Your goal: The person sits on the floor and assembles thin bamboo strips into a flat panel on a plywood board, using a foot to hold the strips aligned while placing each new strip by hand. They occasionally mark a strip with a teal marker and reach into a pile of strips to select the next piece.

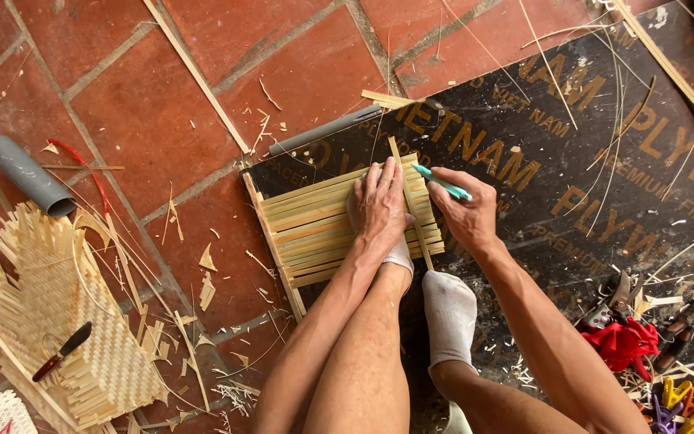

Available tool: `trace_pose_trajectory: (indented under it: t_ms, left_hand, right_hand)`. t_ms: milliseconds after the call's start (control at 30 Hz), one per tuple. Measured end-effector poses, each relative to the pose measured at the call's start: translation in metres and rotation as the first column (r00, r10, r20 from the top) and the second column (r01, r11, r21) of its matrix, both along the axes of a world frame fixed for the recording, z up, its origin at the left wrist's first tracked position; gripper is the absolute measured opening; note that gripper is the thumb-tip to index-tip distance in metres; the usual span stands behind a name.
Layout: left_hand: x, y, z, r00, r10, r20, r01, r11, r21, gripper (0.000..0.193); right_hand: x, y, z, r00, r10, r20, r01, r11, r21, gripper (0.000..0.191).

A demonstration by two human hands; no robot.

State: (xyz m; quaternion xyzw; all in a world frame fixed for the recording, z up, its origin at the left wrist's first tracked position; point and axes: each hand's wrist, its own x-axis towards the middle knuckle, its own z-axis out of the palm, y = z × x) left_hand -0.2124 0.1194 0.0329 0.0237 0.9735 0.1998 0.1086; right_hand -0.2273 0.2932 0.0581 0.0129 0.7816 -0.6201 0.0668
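Over at the far left, a woven bamboo mat (58, 321) lies on the red tile floor (138, 104) with a small dark-handled knife (63, 350) resting on it, and a grey pipe (28, 174) sits just above, among scattered shavings. Moving toward the middle, a row of flat bamboo strips (315, 229) lies side by side at the left edge of a dark plywood board (588, 185), which serves as the working surface. The left hand (377, 205) lies flat on those strips, fingers (381, 178) spread slightly and pressed down to keep them from shifting. A single cross strip (411, 205) runs upright over the row, just beside that hand. The right hand (467, 213) pinches a teal pen (442, 183) between thumb and fingers, its tip at the cross strip near the top of the row. Two feet in white socks (447, 313) rest below, one touching the strips' lower edge. As I judge it, the step in hand is marking along the cross strip; the next move would call for the strips held flush and the straight edge unmoved. Further right lie a red cloth (624, 341) with cutters (620, 293) beside it, and coloured clips (684, 398) in the corner.
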Motion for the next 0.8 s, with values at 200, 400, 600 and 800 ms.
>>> trace_pose_trajectory:
  t_ms: [200, 400, 600, 800]
  left_hand:
    - [0.003, 0.001, -0.006, 1.000, 0.028, -0.001, -0.028, 0.997, 0.069, 0.100]
    - [0.003, 0.001, -0.006, 1.000, 0.009, -0.029, -0.009, 1.000, 0.026, 0.098]
    - [0.003, 0.003, -0.003, 1.000, -0.005, -0.009, 0.006, 1.000, 0.006, 0.105]
    - [0.000, 0.005, -0.007, 0.999, -0.006, 0.054, 0.005, 1.000, 0.010, 0.108]
  right_hand:
    - [-0.002, -0.010, -0.001, 0.994, 0.058, -0.088, -0.049, 0.993, 0.105, 0.027]
    - [-0.003, -0.013, -0.001, 0.981, 0.116, -0.154, -0.082, 0.974, 0.211, 0.027]
    - [0.026, 0.007, -0.003, 0.966, 0.174, -0.189, -0.096, 0.927, 0.362, 0.024]
    - [0.121, 0.048, 0.016, 0.957, 0.260, -0.129, -0.173, 0.867, 0.466, 0.026]
